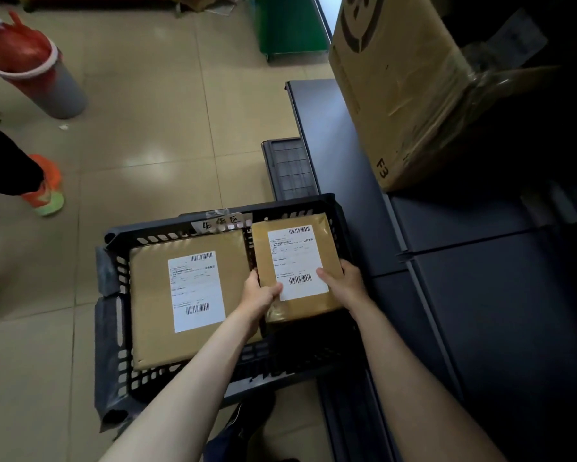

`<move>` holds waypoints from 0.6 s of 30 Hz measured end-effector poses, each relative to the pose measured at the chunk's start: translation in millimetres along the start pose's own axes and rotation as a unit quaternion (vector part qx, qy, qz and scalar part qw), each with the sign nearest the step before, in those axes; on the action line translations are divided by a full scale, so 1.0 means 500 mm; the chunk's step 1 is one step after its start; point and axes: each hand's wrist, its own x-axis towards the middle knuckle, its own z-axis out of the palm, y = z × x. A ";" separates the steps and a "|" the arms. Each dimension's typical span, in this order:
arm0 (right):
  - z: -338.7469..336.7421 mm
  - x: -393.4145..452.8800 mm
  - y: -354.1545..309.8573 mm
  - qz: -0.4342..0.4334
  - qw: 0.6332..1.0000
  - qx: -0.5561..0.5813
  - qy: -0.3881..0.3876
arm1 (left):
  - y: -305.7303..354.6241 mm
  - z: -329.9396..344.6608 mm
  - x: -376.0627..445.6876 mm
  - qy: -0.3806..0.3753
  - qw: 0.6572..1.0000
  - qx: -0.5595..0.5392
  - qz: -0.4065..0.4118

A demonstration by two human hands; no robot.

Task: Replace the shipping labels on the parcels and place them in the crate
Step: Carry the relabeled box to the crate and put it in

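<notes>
Head view: both bare forearms reach in from the bottom of the frame toward its centre. The left hand point(259, 295) grips the lower left edge of the small parcel point(297, 268), thumb on top and fingers curled under; the right hand point(345, 283) holds the parcel's right edge, thumb lying across the face beside the label. The small parcel is a flat tan rectangle wrapped in glossy tape, tilted slightly, held over the right side of the black crate point(113, 295) just right of frame centre. Its white shipping label point(297, 261) carries a barcode at top and bottom with small print between. To its left, a larger tan parcel point(147, 295) lies flat in the crate with a similar white label point(197, 291). The crate is dark plastic with slotted walls and a taped handwritten tag point(225, 222) on its far rim. It sits on a pale glossy tiled floor point(147, 111). A big cardboard box point(397, 88) stands on dark shelving point(447, 295) at the upper right
</notes>
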 end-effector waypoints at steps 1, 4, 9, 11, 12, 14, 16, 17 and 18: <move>0.007 0.008 0.006 0.005 1.000 0.000 0.012 | -0.003 0.006 0.011 0.006 1.000 0.006 -0.003; 0.023 0.030 0.014 0.018 1.000 0.009 0.024 | -0.006 0.027 0.050 0.038 0.999 0.026 -0.013; 0.045 0.063 0.039 0.037 0.999 0.009 0.029 | -0.016 0.049 0.094 0.067 0.996 0.033 -0.040; 0.058 0.079 0.055 0.038 0.999 0.004 0.031 | -0.026 0.048 0.108 0.070 0.995 0.048 -0.049; 0.064 0.086 0.062 0.036 0.999 0.001 0.032 | -0.033 0.048 0.118 0.072 0.995 0.055 -0.050; 0.074 0.100 0.072 0.032 0.999 -0.013 0.034 | -0.046 0.048 0.134 0.075 0.993 0.073 -0.053; 0.081 0.112 0.082 0.028 0.999 -0.029 0.036 | -0.054 0.048 0.149 0.077 0.991 0.097 -0.059; 0.083 0.117 0.087 0.027 0.998 -0.031 0.036 | -0.056 0.049 0.155 0.078 0.989 0.107 -0.063; 0.083 0.120 0.090 0.027 0.998 -0.032 0.037 | -0.058 0.050 0.159 0.079 0.988 0.113 -0.068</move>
